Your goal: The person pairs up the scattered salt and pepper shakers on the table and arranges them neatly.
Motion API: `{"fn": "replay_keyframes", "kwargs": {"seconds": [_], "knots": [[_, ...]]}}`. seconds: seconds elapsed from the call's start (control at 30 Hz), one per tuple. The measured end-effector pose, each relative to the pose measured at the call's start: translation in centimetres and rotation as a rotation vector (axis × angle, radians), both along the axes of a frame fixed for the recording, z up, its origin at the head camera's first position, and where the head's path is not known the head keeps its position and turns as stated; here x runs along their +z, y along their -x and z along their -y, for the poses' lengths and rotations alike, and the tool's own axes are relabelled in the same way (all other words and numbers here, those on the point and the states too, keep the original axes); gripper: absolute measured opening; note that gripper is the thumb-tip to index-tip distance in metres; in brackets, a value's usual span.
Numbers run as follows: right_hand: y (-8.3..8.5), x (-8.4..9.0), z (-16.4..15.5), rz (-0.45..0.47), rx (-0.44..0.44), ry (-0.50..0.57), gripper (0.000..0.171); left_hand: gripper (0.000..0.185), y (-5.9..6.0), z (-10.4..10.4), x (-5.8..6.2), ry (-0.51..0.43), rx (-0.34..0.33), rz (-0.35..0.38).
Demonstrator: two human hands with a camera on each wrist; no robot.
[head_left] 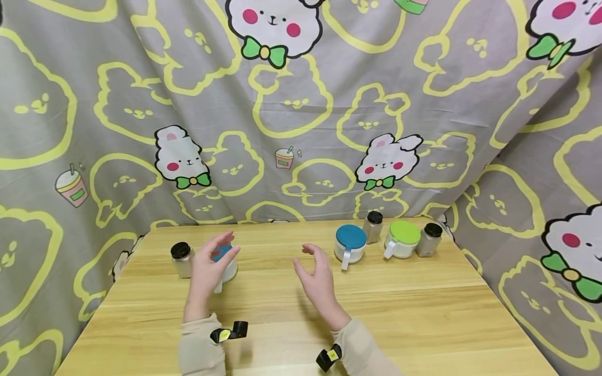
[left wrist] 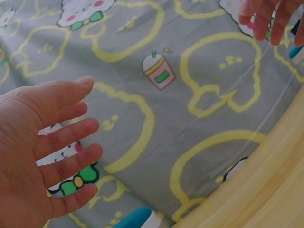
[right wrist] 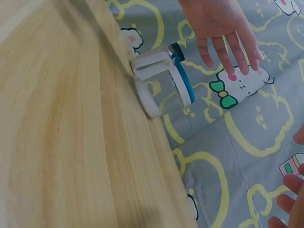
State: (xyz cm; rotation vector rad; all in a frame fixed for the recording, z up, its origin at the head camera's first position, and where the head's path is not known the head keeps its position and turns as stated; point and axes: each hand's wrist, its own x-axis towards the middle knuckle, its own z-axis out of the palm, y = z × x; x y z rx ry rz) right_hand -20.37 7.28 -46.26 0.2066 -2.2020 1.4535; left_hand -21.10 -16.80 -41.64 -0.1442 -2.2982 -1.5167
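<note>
My left hand (head_left: pixel 209 269) hovers with fingers spread and holds nothing. In the head view it overlaps a blue-lidded jar (head_left: pixel 230 272) with a white handle. A black-capped clear jar (head_left: pixel 182 261) stands just left of that hand. Toward the middle of the table, my right hand (head_left: pixel 319 282) is raised, its fingers apart and gripping nothing. Nearest to it on the right is another blue-lidded jar (head_left: pixel 350 237) with a white handle. The right wrist view shows the left hand (right wrist: pixel 221 21) apart from the left blue-lidded jar (right wrist: pixel 183 85).
Behind the right blue-lidded jar stands a black-capped jar (head_left: pixel 373 230). Farther right are a green-lidded jar (head_left: pixel 403 234) with a handle and another black-capped jar (head_left: pixel 429 241). A patterned curtain (head_left: pixel 310 156) hangs along the back and sides of the wooden table (head_left: pixel 282 313).
</note>
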Motion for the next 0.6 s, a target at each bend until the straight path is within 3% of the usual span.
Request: {"fn": "replay_keyframes", "kwargs": {"seconds": [0.17,0.6], "knots": [[-0.1,0.0,-0.9,-0.005,-0.01,-0.015,0.037,0.043,0.9,-0.5,-1.2,0.008,-0.018,-0.031],[-0.4,0.4,-3.3,-0.062,-0.051,-0.018,0.036,0.043,0.8,-3.5,-0.4,-0.009,-0.018,-0.009]]}}
